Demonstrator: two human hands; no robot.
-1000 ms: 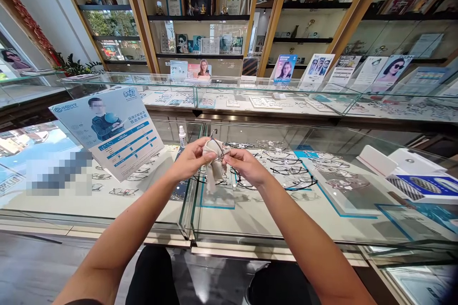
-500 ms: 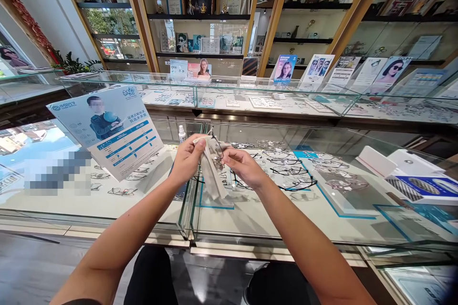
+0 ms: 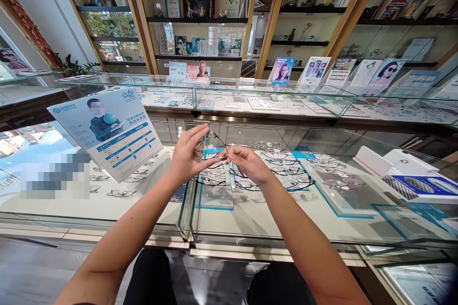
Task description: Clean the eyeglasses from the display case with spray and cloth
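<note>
Glass worktop (image 3: 107,205) carries a blue-and-white leaflet stand (image 3: 107,128) at the left. Above the seam, the left hand (image 3: 188,155) pinches a crumpled cloth (image 3: 199,150) against thin dark-framed glasses (image 3: 216,145), their long axis running left-right, a temple pointing up. The right hand (image 3: 246,162) grips the frame's right side. Beneath, the case holds rows of spectacle frames (image 3: 286,171).

Centre of frame: left hand (image 3: 186,155) and right hand (image 3: 246,164) meet on the glasses (image 3: 214,145) above the bench (image 3: 250,219). Placard (image 3: 107,128) stands at left; white boxes (image 3: 400,164) lie at right; shelves (image 3: 200,19) behind.
</note>
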